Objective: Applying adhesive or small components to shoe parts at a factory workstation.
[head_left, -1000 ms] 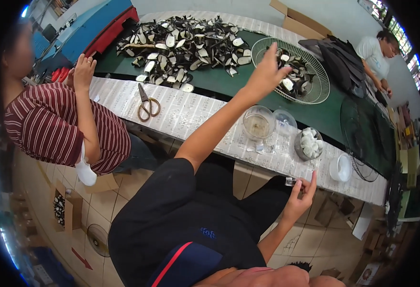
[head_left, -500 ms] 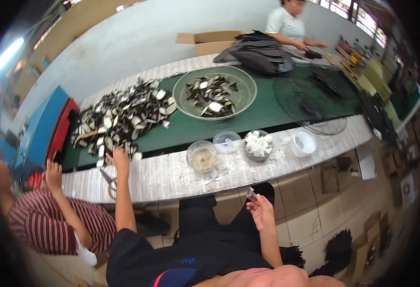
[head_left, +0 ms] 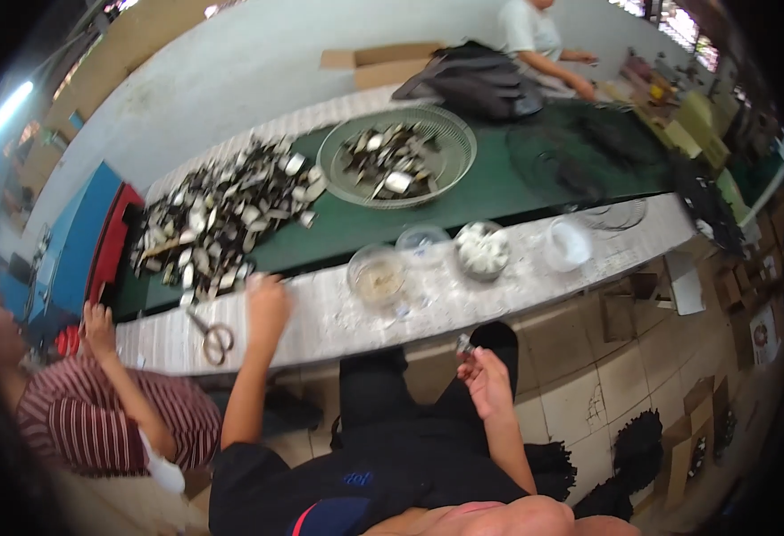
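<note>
My left hand is over the pale table strip, just right of the scissors. It is blurred, its fingers curled, with something pale at the tips that I cannot make out. Beyond it spreads a heap of black-and-white flat pieces on the green surface. My right hand is above my lap, near the table edge, pinching a small silvery-grey piece. Beyond it stand a clear tub with yellowish contents, a bowl of white balls and a white tub.
A round mesh basket holds more black-and-white pieces. Further right lie a wire fan guard and dark stacked sheets. A person in a striped shirt sits at left; another in white works across the table.
My left hand has drawn back from the heap, moving right and nearer to me. My right hand still pinches its small piece and has barely moved. The view has shifted slightly.
</note>
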The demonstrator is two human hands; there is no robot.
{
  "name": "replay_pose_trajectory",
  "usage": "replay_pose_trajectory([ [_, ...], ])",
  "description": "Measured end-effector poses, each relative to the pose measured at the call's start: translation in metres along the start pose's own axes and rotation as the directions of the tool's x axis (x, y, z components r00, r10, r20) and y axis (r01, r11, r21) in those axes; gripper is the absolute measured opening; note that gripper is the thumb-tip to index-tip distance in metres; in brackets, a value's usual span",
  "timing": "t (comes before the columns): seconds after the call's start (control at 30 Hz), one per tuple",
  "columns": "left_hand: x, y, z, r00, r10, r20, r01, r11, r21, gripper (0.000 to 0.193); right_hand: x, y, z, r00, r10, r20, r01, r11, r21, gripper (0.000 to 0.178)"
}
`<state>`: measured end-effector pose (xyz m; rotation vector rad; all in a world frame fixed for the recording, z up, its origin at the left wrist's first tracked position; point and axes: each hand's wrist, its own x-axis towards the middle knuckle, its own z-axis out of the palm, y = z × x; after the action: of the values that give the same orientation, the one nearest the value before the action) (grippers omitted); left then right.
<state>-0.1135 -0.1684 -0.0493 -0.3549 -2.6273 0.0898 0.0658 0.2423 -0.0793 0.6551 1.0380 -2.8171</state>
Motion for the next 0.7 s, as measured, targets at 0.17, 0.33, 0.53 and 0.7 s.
replay_pose_trajectory([
  [0.17,0.011,0.077,-0.033,0.953,0.072,0.294,0.086,0.866,-0.492,0.026,0.003,0.002,-0.004,0.993,0.072,-0.088,-0.067,0.996,0.054,0.02],
  [0.33,0.0,0.054,-0.027,0.99,0.014,0.143,0.049,0.901,-0.43,0.027,0.006,0.019,-0.01,0.986,0.103,-0.13,-0.086,0.988,0.13,0.019],
  [0.53,-0.027,0.049,-0.029,0.856,-0.081,0.511,0.407,0.715,-0.568,0.024,0.002,0.022,-0.021,0.977,0.131,-0.166,-0.116,0.988,0.099,0.019],
  [0.7,-0.037,0.061,-0.026,0.887,-0.316,0.337,0.461,0.65,-0.604,0.028,0.009,0.023,-0.02,0.978,0.108,-0.181,-0.092,0.991,0.093,0.019],
])
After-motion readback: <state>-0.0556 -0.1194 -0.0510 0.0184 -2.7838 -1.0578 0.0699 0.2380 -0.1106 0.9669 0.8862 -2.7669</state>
